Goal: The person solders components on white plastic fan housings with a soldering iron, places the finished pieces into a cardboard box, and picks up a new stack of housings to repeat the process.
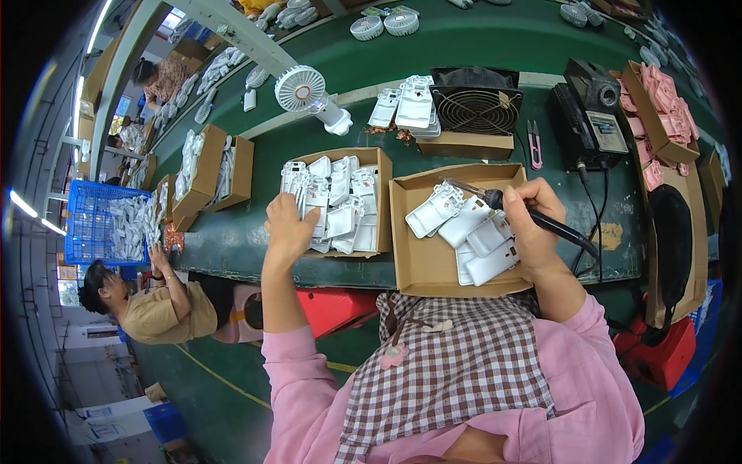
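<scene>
My right hand (pixel 533 220) is wrapped round the black handle of a soldering iron (pixel 541 223). Its metal tip points left, above the right cardboard box (pixel 421 267), where several white plastic housings (pixel 488 236) lie loosely piled. Over the left side of the other cardboard box (pixel 382 201) is my left hand (pixel 291 226), thumb and fingers apart, fingertips at the white housings (pixel 340 185) that fill it. Whether any piece lies under those fingertips is hidden.
Behind the boxes stand a white handheld fan (pixel 301 89), a stack of housings (pixel 415 103) and a black fan unit (pixel 477 108). Pink-handled snips (pixel 535 145) and a black soldering station (pixel 595 116) are at right, with cables hanging nearby. A co-worker (pixel 158 309) sits at left.
</scene>
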`<state>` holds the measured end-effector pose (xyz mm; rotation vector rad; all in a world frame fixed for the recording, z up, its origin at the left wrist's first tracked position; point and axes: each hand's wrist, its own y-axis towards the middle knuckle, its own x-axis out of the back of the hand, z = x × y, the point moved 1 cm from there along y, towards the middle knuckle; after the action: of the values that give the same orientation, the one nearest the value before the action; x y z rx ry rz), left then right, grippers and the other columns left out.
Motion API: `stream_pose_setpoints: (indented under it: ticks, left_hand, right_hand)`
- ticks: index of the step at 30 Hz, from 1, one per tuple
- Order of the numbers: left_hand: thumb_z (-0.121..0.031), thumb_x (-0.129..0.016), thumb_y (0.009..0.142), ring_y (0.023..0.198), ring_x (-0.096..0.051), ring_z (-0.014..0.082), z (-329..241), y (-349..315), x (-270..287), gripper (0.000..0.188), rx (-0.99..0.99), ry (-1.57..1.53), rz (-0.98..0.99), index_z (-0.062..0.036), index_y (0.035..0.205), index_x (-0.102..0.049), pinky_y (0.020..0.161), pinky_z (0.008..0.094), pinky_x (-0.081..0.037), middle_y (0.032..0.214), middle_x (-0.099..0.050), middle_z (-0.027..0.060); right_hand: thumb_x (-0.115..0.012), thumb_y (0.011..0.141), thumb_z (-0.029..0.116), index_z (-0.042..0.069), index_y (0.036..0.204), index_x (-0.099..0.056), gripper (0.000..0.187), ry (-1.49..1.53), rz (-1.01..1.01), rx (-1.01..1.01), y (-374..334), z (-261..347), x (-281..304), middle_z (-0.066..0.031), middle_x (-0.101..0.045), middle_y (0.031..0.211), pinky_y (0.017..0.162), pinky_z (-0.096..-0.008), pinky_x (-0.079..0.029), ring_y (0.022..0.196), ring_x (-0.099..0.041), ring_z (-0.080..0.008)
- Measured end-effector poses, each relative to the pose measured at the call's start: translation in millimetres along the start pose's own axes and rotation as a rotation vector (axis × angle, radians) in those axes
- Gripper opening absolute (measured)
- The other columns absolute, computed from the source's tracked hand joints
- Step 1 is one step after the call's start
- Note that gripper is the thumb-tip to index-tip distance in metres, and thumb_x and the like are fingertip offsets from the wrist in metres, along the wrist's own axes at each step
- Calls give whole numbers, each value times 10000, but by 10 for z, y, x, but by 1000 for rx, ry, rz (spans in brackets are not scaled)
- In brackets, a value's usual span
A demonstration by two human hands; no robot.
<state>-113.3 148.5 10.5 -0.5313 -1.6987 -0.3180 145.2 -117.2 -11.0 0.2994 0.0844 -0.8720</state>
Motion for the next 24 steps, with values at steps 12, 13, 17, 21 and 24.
stream_pose_setpoints:
  ticks: [12, 13, 17, 21, 24]
  left_hand:
    - [-176, -776, 649, 1095, -454, 365, 117, 131, -20, 758, 74, -370, -77, 59, 1273, -416, 970, 425, -353, 1188, -492, 239]
    - [-169, -784, 638, 1077, -472, 353, 126, 145, -28, 755, 90, -403, -76, 67, 1262, -432, 955, 412, -373, 1190, -495, 234]
    - [-144, -773, 658, 1023, -525, 309, 161, 155, -10, 709, 56, -442, -155, 87, 1241, -441, 888, 371, -433, 1170, -510, 220]
    - [-100, -752, 689, 829, -615, 222, 85, 213, 121, 540, 121, -819, -138, 118, 1121, -515, 747, 307, -495, 995, -616, 166]
    - [-44, -702, 740, 864, -608, 202, -17, 298, 138, 540, 237, -1002, 32, 98, 1197, -453, 781, 312, -482, 1021, -613, 163]
  right_hand:
    - [-627, 873, 84, 20, 784, -527, 148, -52, -3, 10, -7, 18, -10, 5, -572, 682, 518, -174, -374, 587, -473, -16]
    - [-628, 872, 85, 22, 784, -528, 148, -57, -4, 8, -3, 7, -6, 5, -572, 681, 517, -173, -375, 586, -473, -16]
    - [-630, 871, 86, 25, 780, -531, 148, -78, -5, 3, 5, 11, -5, 9, -570, 675, 513, -172, -374, 581, -475, -15]
    - [-630, 871, 88, 25, 775, -532, 151, -73, -3, -3, 4, 25, 16, 10, -569, 671, 512, -171, -374, 579, -475, -14]
    - [-630, 872, 92, 25, 774, -534, 153, -77, -3, 17, 13, 6, 3, 11, -569, 670, 512, -171, -375, 579, -474, -14]
